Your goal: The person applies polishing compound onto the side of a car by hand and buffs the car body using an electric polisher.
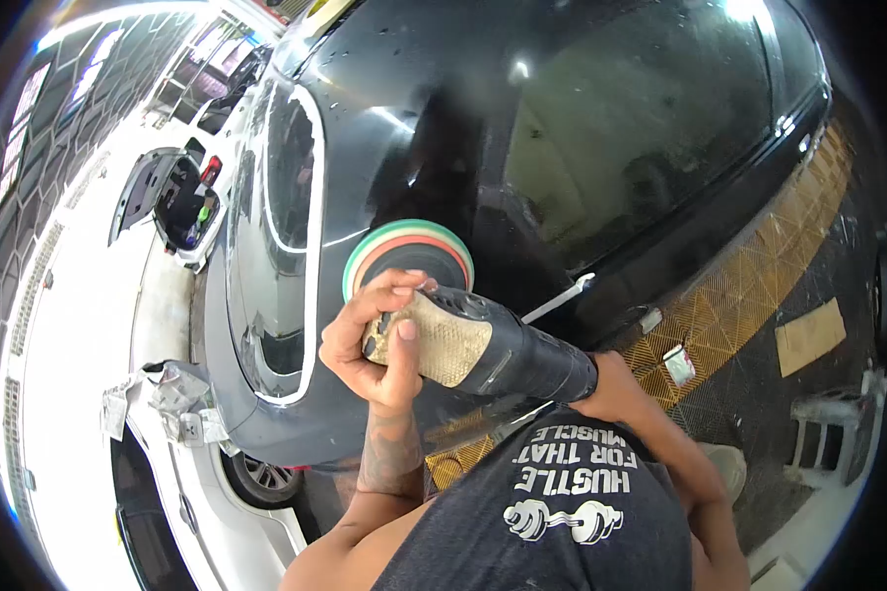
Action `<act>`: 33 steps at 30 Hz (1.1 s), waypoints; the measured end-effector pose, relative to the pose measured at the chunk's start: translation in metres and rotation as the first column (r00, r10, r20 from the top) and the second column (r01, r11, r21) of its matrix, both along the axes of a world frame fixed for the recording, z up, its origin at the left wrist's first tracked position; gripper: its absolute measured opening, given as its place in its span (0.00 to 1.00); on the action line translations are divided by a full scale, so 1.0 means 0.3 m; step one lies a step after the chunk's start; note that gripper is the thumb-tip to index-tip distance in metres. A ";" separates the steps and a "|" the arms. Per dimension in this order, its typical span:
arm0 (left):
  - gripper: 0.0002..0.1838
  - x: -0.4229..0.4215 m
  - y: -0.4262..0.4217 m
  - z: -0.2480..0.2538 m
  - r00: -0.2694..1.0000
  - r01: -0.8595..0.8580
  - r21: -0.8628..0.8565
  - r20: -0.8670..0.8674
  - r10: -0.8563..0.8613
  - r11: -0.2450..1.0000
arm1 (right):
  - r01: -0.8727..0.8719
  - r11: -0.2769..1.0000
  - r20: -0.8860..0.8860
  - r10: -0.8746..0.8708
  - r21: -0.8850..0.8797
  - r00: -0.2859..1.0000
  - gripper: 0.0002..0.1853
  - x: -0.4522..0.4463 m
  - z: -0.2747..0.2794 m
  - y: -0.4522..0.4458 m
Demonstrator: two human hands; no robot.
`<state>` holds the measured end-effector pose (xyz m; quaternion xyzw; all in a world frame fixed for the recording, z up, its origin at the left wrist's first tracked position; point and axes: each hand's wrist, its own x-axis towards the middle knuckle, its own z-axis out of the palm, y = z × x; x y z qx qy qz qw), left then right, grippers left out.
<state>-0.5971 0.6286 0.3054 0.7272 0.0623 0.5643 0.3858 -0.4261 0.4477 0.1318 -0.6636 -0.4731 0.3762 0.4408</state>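
Observation:
My left hand is wrapped round the front of a black car polisher, over a worn tan patch on its head. At the rear end of its body, my right hand grips the handle, its fingers partly hidden. The polisher's round pad, with green, cream and orange layers, lies against the dark car's panel between the rear window and the side window. White masking tape frames the rear window.
White cars stand to the left, one with its tailgate raised. Crumpled paper sheets lie beside the dark car. On the floor at right are yellow tiles, a cardboard piece, a small packet and a grey step stool.

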 end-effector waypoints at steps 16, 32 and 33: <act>0.13 -0.427 0.008 -0.214 0.970 -0.211 -0.052 0.108 0.215 0.976 | -0.266 0.964 0.228 0.254 0.021 0.940 0.24 -0.152 -0.022 0.110; 0.12 -0.306 0.102 0.022 0.984 -0.037 -0.195 0.166 0.070 0.980 | -0.309 0.950 0.142 0.311 -0.034 0.940 0.58 -0.118 0.256 -0.003; 0.12 -0.273 0.118 0.050 0.985 -0.027 -0.182 0.160 0.057 0.983 | -0.299 0.954 0.140 0.298 -0.019 0.944 0.58 -0.112 0.274 -0.013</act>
